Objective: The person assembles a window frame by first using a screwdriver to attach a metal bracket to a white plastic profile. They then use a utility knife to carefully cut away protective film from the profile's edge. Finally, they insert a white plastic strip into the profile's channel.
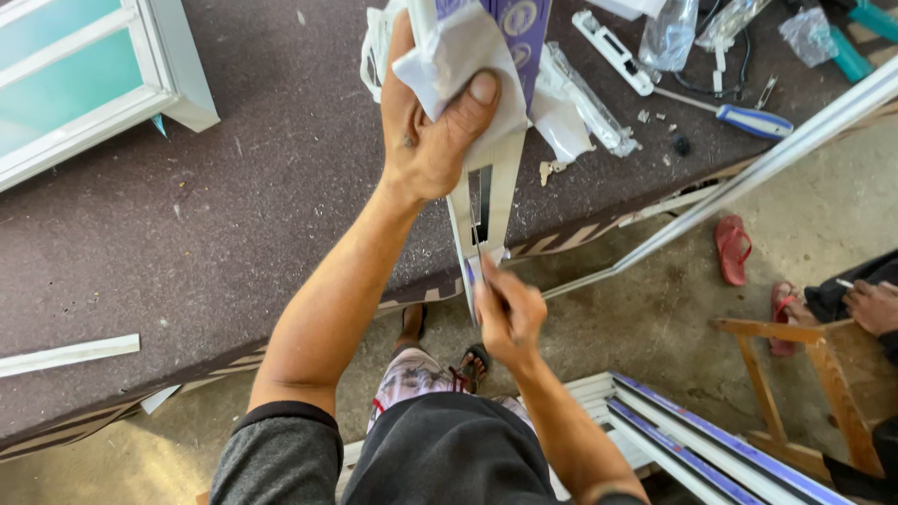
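The left hand point(430, 131) is closed on a long white metal window profile with a purple protective film and a slot cut in its face point(488, 201), gripping it through loose white wrapping at the front edge of the dark brown felt-covered worktop point(187, 234). The right hand point(508, 313) is clenched around a thin tool at the profile's overhanging lower end. The profile looks stiff, light and slick under its film, so a grip on the wrapped upper part seems soundest

1. A purple and white wrapper point(514, 28) covers the top of the metal strip, under the left hand point(430, 122).
2. Clear plastic bags point(669, 33) lie on the counter point(234, 234), top right.
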